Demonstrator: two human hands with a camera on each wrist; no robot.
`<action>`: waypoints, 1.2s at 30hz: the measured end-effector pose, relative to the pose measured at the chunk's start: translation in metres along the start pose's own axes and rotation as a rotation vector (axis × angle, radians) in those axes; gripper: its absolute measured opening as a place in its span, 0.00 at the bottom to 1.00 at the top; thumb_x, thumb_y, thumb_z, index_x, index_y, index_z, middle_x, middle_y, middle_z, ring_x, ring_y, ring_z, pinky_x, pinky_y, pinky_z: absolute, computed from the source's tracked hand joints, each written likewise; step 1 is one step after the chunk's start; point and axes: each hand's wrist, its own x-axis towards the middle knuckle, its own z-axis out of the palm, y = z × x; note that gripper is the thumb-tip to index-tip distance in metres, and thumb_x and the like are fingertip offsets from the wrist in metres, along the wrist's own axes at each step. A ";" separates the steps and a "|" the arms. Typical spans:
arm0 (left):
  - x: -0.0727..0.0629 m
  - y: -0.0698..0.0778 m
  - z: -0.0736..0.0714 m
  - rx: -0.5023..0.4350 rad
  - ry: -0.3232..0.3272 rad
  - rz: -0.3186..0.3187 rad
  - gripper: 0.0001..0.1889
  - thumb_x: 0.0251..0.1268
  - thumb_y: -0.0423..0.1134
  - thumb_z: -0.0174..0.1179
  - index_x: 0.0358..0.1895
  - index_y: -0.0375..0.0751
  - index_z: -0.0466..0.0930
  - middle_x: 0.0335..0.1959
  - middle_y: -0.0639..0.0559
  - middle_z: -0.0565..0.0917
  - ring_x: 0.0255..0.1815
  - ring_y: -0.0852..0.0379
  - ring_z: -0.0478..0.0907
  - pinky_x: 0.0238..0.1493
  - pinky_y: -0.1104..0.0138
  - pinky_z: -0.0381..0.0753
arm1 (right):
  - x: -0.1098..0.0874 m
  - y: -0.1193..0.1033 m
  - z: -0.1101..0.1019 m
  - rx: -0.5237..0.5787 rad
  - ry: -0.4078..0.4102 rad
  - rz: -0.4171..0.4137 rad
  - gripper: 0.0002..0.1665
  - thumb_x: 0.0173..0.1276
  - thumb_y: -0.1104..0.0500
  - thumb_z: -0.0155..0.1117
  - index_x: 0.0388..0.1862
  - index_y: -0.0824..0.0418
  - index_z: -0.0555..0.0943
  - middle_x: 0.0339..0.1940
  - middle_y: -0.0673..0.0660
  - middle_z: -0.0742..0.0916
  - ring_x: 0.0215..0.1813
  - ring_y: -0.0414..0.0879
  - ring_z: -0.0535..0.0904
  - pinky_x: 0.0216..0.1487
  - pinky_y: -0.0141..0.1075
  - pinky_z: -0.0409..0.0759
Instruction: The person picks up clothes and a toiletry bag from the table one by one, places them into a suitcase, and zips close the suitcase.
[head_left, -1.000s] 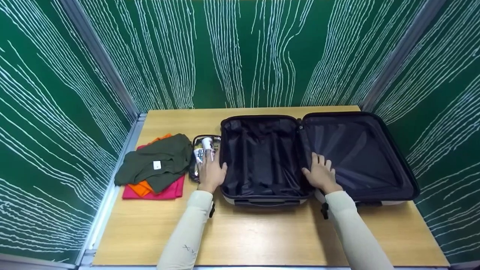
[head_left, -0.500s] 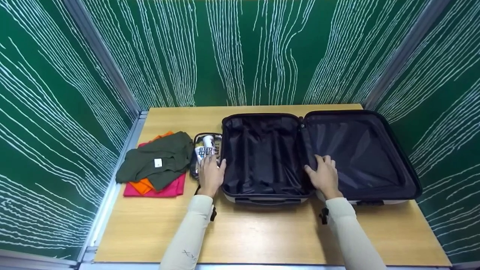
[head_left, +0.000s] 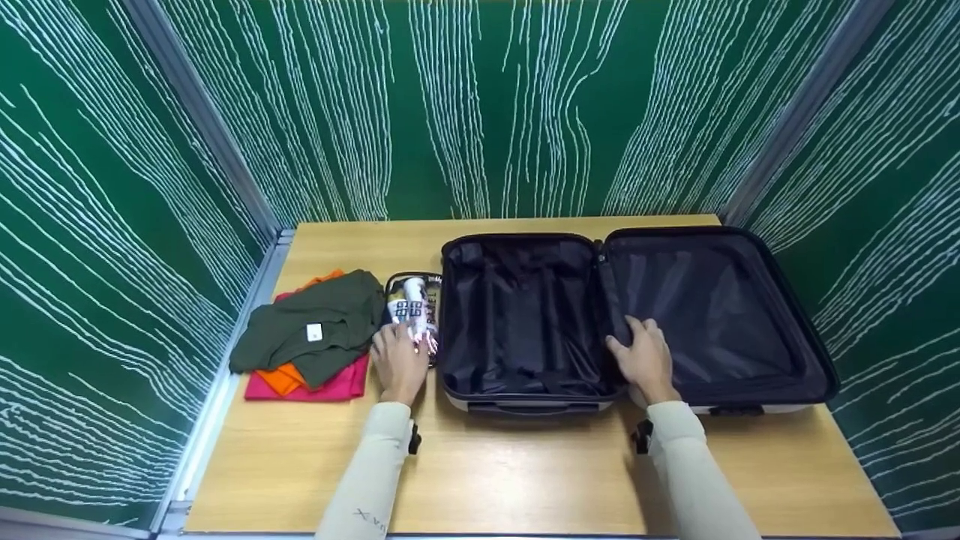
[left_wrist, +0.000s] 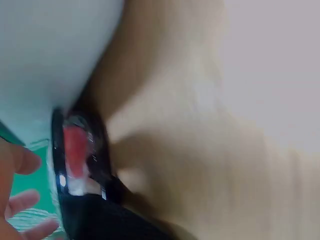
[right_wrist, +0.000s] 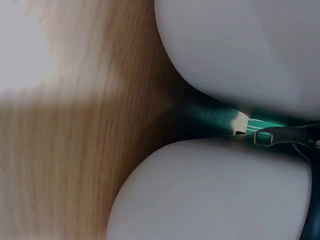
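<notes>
An open suitcase (head_left: 525,405) lies on the table, its two black-lined halves side by side. Between its left half and the clothes sits a clear toiletry pouch (head_left: 433,300) with black edging and white bottles inside; in the left wrist view the pouch (left_wrist: 76,155) shows something red. My left hand (head_left: 401,364) is at the pouch's near end, fingers loosely extended over it. My right hand (head_left: 646,360) rests at the inner edge of the suitcase's right half (head_left: 735,315), thumb spread toward the left half. Right fingers are outside the right wrist view, which shows both white shells (right_wrist: 215,190).
Folded clothes lie at the left: a dark green garment (head_left: 337,307) on top, with orange cloth (head_left: 283,376) and pink cloth (head_left: 349,379) beneath. A buckled strap (right_wrist: 280,136) shows between the shells. Green panels (head_left: 517,150) with white lines surround the wooden table (head_left: 510,480).
My left hand has drawn back toward me and slightly left, from between pouch and suitcase to the pouch's near end. My right hand has barely moved. The suitcase and clothes stay put.
</notes>
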 end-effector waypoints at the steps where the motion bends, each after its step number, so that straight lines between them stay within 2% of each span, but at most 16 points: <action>1: 0.000 -0.004 0.000 0.004 -0.006 -0.027 0.24 0.65 0.45 0.67 0.60 0.38 0.77 0.59 0.35 0.76 0.62 0.37 0.71 0.63 0.43 0.70 | -0.001 0.000 0.000 0.000 0.003 -0.002 0.39 0.72 0.49 0.65 0.74 0.68 0.69 0.61 0.73 0.77 0.64 0.71 0.72 0.66 0.62 0.69; 5: -0.001 -0.016 -0.001 -0.027 -0.031 -0.126 0.26 0.65 0.49 0.67 0.61 0.39 0.73 0.61 0.33 0.72 0.63 0.35 0.69 0.62 0.43 0.70 | -0.001 0.001 0.000 0.005 0.015 -0.009 0.38 0.71 0.49 0.65 0.73 0.69 0.70 0.60 0.73 0.77 0.63 0.71 0.72 0.65 0.62 0.70; 11: 0.000 -0.026 -0.001 -0.124 -0.103 -0.233 0.36 0.64 0.54 0.67 0.68 0.40 0.66 0.60 0.31 0.75 0.63 0.33 0.72 0.61 0.43 0.73 | 0.000 0.002 -0.001 0.016 0.012 -0.006 0.39 0.72 0.48 0.65 0.74 0.69 0.70 0.61 0.73 0.77 0.63 0.71 0.73 0.65 0.62 0.71; 16: 0.001 -0.028 -0.001 -0.184 -0.106 -0.329 0.44 0.60 0.55 0.70 0.72 0.35 0.60 0.66 0.32 0.74 0.65 0.33 0.69 0.64 0.44 0.72 | 0.000 0.002 0.000 0.021 -0.011 0.001 0.40 0.73 0.47 0.63 0.75 0.68 0.68 0.63 0.73 0.76 0.65 0.71 0.72 0.66 0.62 0.70; 21: 0.001 -0.030 -0.002 -0.199 -0.129 -0.375 0.47 0.57 0.56 0.72 0.72 0.32 0.62 0.68 0.33 0.74 0.67 0.33 0.68 0.66 0.45 0.71 | -0.001 0.002 0.000 0.013 -0.018 0.007 0.41 0.73 0.46 0.63 0.75 0.69 0.68 0.62 0.73 0.76 0.65 0.71 0.72 0.67 0.62 0.70; 27: 0.002 -0.031 -0.004 -0.254 -0.131 -0.432 0.46 0.52 0.56 0.74 0.66 0.29 0.67 0.63 0.30 0.76 0.66 0.31 0.71 0.69 0.46 0.70 | 0.001 0.003 0.000 0.011 -0.015 0.002 0.41 0.73 0.45 0.62 0.75 0.68 0.68 0.62 0.72 0.76 0.65 0.70 0.72 0.67 0.62 0.70; 36: 0.005 -0.032 -0.005 -0.286 -0.184 -0.502 0.43 0.53 0.55 0.75 0.62 0.25 0.68 0.62 0.28 0.74 0.66 0.31 0.71 0.69 0.45 0.69 | -0.001 0.004 0.001 0.030 0.003 -0.009 0.40 0.72 0.47 0.64 0.74 0.69 0.69 0.62 0.73 0.76 0.65 0.71 0.73 0.66 0.62 0.70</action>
